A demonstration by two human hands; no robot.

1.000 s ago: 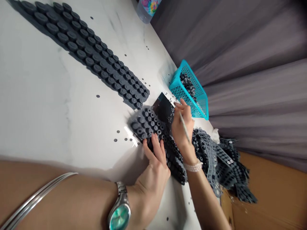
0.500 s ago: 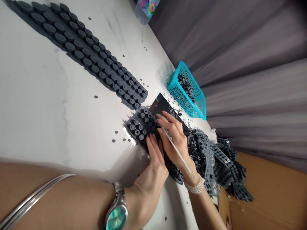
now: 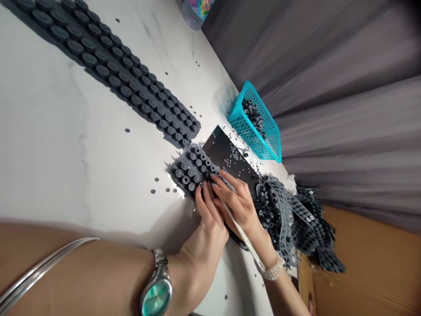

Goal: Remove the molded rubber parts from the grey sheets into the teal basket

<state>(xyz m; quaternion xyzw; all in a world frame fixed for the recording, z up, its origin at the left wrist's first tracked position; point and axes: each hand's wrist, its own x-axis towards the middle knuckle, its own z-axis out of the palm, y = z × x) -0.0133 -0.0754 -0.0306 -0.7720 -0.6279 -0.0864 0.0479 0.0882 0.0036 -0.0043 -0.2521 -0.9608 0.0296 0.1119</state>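
A dark grey moulded rubber strip [image 3: 184, 169] with rows of round, cup-like studs lies under my hands. My left hand [image 3: 208, 219] wears a metal watch on its wrist, and its fingers bend onto the near edge of this strip; the thumb is mostly hidden. Just right of it, my right hand [image 3: 241, 206] closes around a slim white tool [image 3: 241, 232] that looks like tweezers. The tool's tip is hidden among the studs and fingers. Beneath and beyond the strip is a flat black plate [image 3: 219, 142] scattered with tiny grey discs.
A long studded strip [image 3: 131, 83] runs to the upper left. Behind the plate stands a turquoise basket [image 3: 256, 136] holding small dark rubber pieces. At right, perforated grey sheets [image 3: 283, 219] heap up beside a cardboard box [image 3: 368, 259]. Loose discs dot the white table [image 3: 108, 175].
My right hand has come lower and closer to my left, and the white tool shows more broadly. My left fingers have shifted slightly left along the strip.
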